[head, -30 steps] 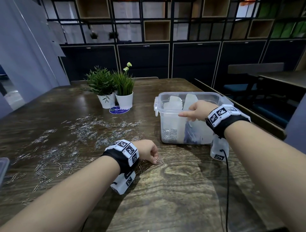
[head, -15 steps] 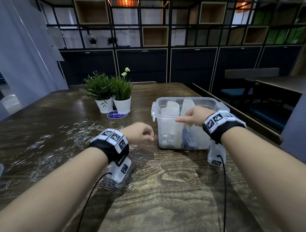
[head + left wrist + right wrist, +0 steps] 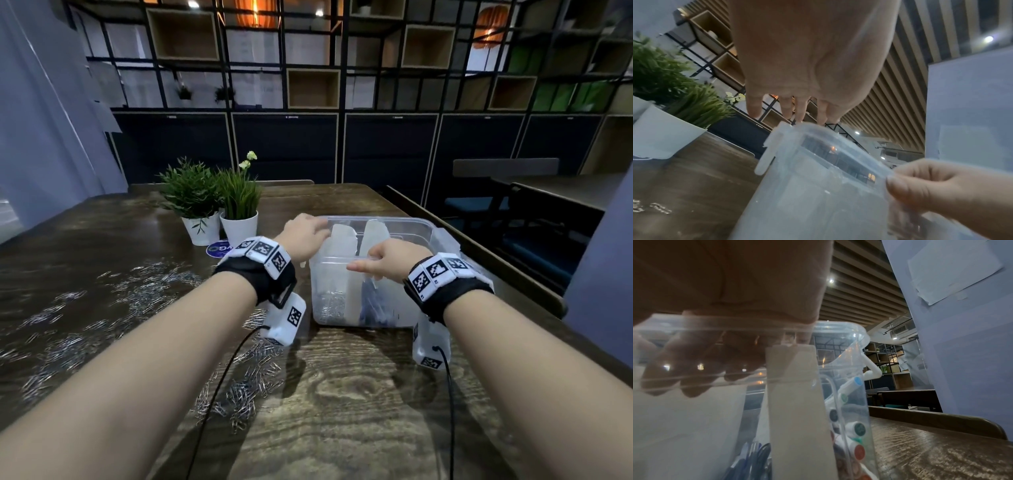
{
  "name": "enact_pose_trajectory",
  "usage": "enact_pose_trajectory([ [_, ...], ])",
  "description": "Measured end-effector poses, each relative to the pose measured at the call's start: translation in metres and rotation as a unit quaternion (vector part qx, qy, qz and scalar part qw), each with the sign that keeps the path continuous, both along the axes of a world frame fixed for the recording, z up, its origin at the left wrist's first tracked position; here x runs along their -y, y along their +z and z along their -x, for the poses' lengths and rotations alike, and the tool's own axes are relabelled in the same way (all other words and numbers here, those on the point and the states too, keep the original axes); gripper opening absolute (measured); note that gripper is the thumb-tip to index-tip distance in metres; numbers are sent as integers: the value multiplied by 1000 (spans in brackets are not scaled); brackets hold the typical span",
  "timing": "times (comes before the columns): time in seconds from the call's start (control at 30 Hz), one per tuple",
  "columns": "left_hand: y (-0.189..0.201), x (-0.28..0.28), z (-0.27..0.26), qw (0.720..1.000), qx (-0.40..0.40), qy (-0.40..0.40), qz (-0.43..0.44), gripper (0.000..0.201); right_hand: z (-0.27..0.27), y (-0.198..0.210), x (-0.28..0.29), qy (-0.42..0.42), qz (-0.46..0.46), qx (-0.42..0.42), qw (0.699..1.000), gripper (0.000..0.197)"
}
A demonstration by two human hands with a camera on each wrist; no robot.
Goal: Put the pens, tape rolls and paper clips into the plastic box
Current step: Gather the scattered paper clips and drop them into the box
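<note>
Wooden table (image 3: 359, 404) first, long and dark, running away from the person toward the shelving. On it, right of middle, sits the clear box (image 3: 416, 310), lid off, its long side lying across the view, open mouth up. White dividers (image 3: 342, 240) stand upright inside; clips (image 3: 330, 305) lie in the left section, dark pens (image 3: 373, 308) in the next, and the right wrist view shows capped markers (image 3: 859, 429) stacked against the right wall. I see no tape rolls that I can be sure of.

Right hand (image 3: 387, 262) grasps the near rim, thumb outside, fingers (image 3: 694, 363) curled down inside the wall. Left hand (image 3: 303, 238) hovers over the left end of the box with fingers (image 3: 800, 110) spread and released, nothing visible in them.

My read: this is the drop of a pinch of clips, with the box being steadied. Plenty of loose clips (image 3: 239, 394) lie scattered on the table left and in front, pointing every way, so the next move likely calls for the left hand to go back and gather another pinch, probably raking them together.
</note>
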State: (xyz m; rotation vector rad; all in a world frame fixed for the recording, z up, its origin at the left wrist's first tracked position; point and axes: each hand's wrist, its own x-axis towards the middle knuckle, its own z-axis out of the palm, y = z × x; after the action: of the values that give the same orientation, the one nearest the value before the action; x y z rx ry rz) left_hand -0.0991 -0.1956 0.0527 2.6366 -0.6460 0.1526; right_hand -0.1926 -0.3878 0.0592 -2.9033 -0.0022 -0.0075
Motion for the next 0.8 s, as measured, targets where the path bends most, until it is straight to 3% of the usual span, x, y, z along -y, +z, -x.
enact_pose_trajectory([
  [0.17,-3,-53,21,998,-19,46,48,44,1,-2,2,4,16,-6,1000,58],
  [0.33,-45,-131,77,967,-186,153,-80,62,8,4,-8,-21,51,1,998,54],
  [0.43,-66,-156,100,946,-248,174,-114,75,13,8,-23,-17,66,102,992,51],
  [0.53,-80,-168,104,939,-271,189,-94,88,22,8,-61,72,-8,205,976,47],
  [0.63,-86,-171,102,944,-241,198,-105,85,27,-5,-107,177,-75,97,977,56],
  [0.8,-94,-178,94,947,-231,203,-92,56,22,-59,-159,193,-4,-116,974,89],
])
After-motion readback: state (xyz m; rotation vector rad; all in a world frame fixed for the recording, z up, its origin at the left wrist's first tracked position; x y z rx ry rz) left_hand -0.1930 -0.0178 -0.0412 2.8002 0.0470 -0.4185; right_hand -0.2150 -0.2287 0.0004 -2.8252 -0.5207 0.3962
